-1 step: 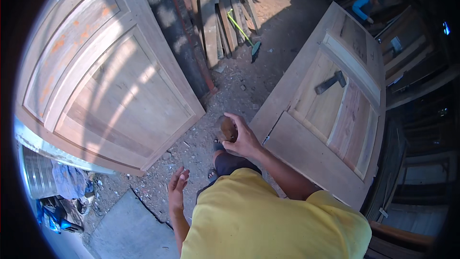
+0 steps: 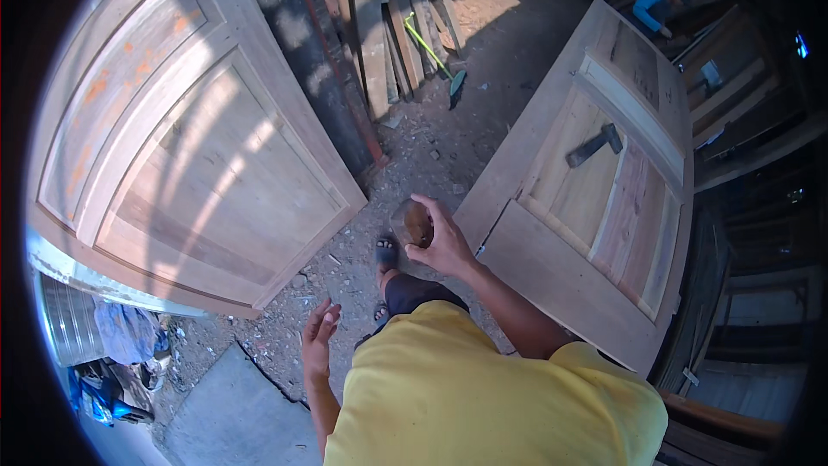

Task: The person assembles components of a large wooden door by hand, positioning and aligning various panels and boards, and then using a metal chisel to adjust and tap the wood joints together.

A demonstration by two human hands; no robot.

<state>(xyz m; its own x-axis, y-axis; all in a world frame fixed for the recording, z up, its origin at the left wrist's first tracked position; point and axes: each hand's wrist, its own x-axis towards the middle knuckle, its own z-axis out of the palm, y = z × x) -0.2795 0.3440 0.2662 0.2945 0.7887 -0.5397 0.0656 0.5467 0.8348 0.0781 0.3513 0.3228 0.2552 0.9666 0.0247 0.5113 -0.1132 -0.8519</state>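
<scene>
My right hand (image 2: 445,244) curls around a small rounded see-through container, perhaps a jar, with brown contents (image 2: 417,223). It is held in front of me, over the ground and by the near left edge of a wooden panel door (image 2: 565,289). On that door lies a dark hammer-like tool (image 2: 595,147), apart from both hands. My left hand (image 2: 319,334) hangs by my left side, fingers loosely bent and apart, holding nothing. Nearest to it is the lower corner of a second wooden panel door (image 2: 216,173), patched with orange marks, on the left.
A green-handled brush-like tool (image 2: 435,59) leans near stacked planks (image 2: 373,43). A grey flat sheet (image 2: 237,410) lies at lower left, near a bluish cloth (image 2: 127,328). A person in a blue sleeve (image 2: 649,10) is at the far right. Debris litters the ground.
My right hand and the container have shifted slightly right and up. More of my sandalled foot shows below the container. My left hand is nearly unchanged.
</scene>
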